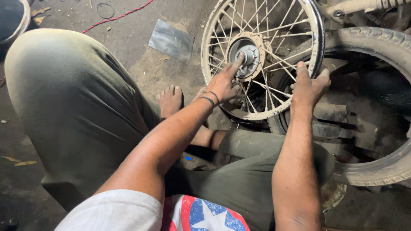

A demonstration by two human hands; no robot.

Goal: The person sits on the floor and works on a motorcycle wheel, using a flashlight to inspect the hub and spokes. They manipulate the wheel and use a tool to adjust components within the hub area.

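Spoked wheel (pixel 274 25): upright on the dirt floor in front of your knees, leaning against a tyre (pixel 376 42).
Hub (pixel 245 55): at the wheel's centre; your left hand (pixel 222 83) lies over the spokes, fingers loosely spread, forefinger pressed on the hub.
Rim: your right hand (pixel 309 85) is closed around it at the lower right edge.
Bare foot (pixel 170 100): on the floor, just left of the wheel.

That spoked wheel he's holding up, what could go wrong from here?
The left hand reaches between thin spokes to the hub; if the wheel turns, fingers could get pinched. Only the right hand steadies the rim, so it might tip onto the bare foot below.
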